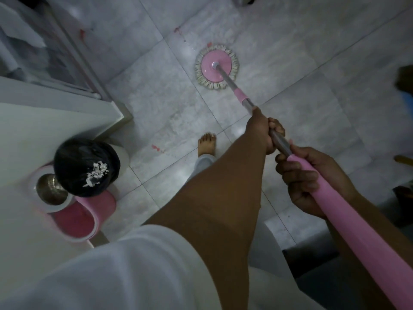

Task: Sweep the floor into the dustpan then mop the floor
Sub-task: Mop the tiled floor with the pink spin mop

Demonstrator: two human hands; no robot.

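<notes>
A round mop head with a pink disc and cream fringe lies flat on the grey tiled floor at the upper middle. Its handle, metal with pink sleeves, runs down to the right. My left hand grips the metal part of the handle. Behind it, my right hand grips the thick pink end of the handle. Small red stains mark the tiles near my bare foot and more show beyond the mop head.
A pink and white mop bucket with a metal spinner stands at the lower left, against a white cabinet. A bin lined with a black bag, holding white scraps, stands beside it. Dark objects sit at the right edge.
</notes>
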